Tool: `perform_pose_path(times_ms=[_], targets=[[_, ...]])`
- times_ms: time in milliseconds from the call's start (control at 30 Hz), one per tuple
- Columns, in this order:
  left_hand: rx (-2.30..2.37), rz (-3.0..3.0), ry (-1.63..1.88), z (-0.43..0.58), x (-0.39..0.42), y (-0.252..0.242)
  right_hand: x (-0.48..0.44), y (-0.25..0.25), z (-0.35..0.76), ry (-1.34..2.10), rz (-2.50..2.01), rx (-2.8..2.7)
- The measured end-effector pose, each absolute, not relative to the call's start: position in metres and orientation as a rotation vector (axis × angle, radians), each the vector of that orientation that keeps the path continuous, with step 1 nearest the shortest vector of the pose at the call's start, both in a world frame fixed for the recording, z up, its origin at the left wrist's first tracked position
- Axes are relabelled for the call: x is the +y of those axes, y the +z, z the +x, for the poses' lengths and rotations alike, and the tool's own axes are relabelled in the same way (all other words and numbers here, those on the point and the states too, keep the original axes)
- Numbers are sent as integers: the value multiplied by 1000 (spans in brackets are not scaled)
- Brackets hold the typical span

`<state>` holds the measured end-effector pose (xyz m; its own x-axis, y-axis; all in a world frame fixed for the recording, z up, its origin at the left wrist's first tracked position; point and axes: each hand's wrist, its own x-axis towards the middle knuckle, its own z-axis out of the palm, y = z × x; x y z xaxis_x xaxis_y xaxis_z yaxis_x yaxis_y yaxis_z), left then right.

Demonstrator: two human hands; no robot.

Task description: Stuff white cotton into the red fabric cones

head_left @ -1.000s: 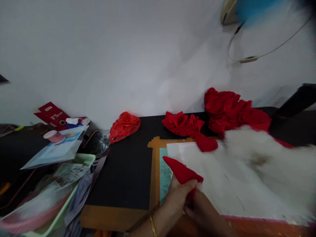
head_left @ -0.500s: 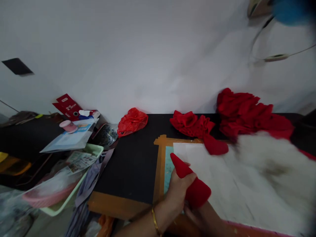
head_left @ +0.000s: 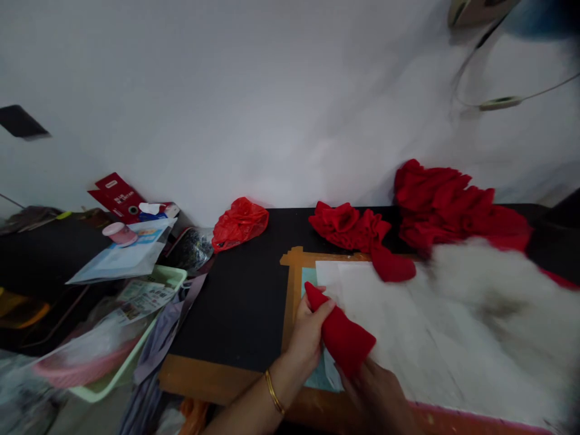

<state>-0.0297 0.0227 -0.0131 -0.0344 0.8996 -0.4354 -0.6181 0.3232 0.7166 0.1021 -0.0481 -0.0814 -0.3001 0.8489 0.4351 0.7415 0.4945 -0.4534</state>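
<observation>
Red cloth piece [head_left: 348,341]: held up over the near edge of the counter [head_left: 240,320], slanting, its narrow end up and left, its wide end down and right; handling of it looks under way, not finished, since it has not been laid down.
Left hand [head_left: 309,331]: closed around the narrow end, thumb on top of the cloth.
Right hand [head_left: 374,386]: at the wide end, fingers mostly hidden; whether it grips or only touches, I cannot tell.
White sheet [head_left: 394,332]: spread on the counter just beyond and right of the hands.
Small red pile [head_left: 348,226]: bunched at the back, with one lobe [head_left: 392,266] reaching onto the sheet.
Large red pile [head_left: 453,208]: right of the small one, many folds; which pile is done and which is left does not show.
White fluffy bundle [head_left: 502,302]: right, blurred, in front of the large pile.
Red plastic bag [head_left: 240,225]: farther left against the wall, contents unclear.
</observation>
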Motion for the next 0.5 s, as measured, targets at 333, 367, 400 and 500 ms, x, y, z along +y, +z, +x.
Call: perform_pose_path(times_ms=[333, 367, 400, 500], targets=[[892, 480, 1108, -23, 7, 2, -73, -66, 92, 1522, -1211, -1517], [873, 519, 1060, -24, 4, 4, -72, -63, 94, 1598, -1188, -1542], [856, 546, 1016, -24, 1, 6, -72, -60, 96, 1638, -1182, -1576], [815, 585, 935, -26, -8, 3, -69, -49, 101, 1661, -1189, -1634]])
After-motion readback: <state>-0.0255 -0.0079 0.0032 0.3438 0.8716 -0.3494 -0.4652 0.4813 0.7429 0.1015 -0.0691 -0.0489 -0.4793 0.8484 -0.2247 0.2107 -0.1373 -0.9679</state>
